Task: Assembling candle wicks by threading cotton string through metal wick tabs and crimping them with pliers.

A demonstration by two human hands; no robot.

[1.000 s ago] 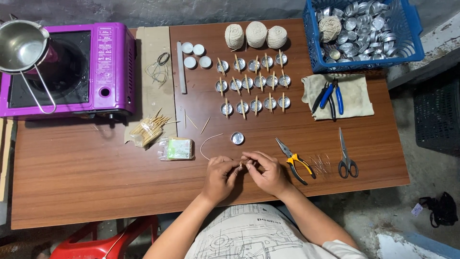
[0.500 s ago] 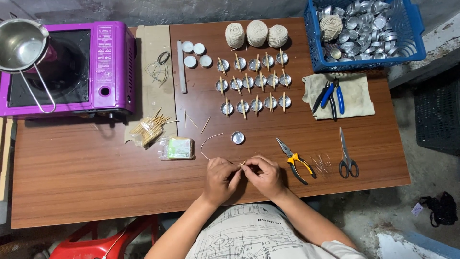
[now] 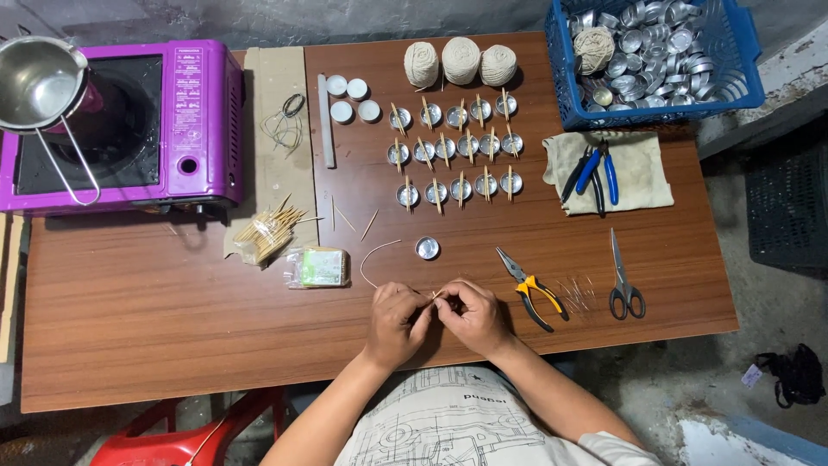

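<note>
Head view, looking straight down on a brown wood-grain desk (image 3: pixel 129 319). Left hand (image 3: pixel 395 321) and right hand (image 3: pixel 473 316) close together at the near edge, fingertips pinched shut on a short pale wooden stick (image 3: pixel 435 295) held between them just above the desk. Thin pale length of wick string (image 3: pixel 373 255) curving away from the hands toward the upper left, lying on the desk. Single small round metal cup (image 3: pixel 427 248) just beyond the hands, apart from them. Yellow-handled pliers (image 3: pixel 533 289) just right of the right hand; grey-handled scissors (image 3: pixel 624 280) farther right. Small green-and-white packet (image 3: pixel 321 267) and bundle of thin wooden sticks (image 3: pixel 269 233) to the left. Rows of small metal cups with sticks laid across them (image 3: pixel 453 147) in the middle, three balls of cream twine (image 3: pixel 460 60) at the far edge. Blue plastic basket of empty metal cups (image 3: pixel 742 82) at the far right corner, blue-handled pliers on a beige cloth (image 3: pixel 642 173) below it. Purple portable stove (image 3: pixel 203 112) at far left, steel pouring pot (image 3: pixel 39 82) on it.
</note>
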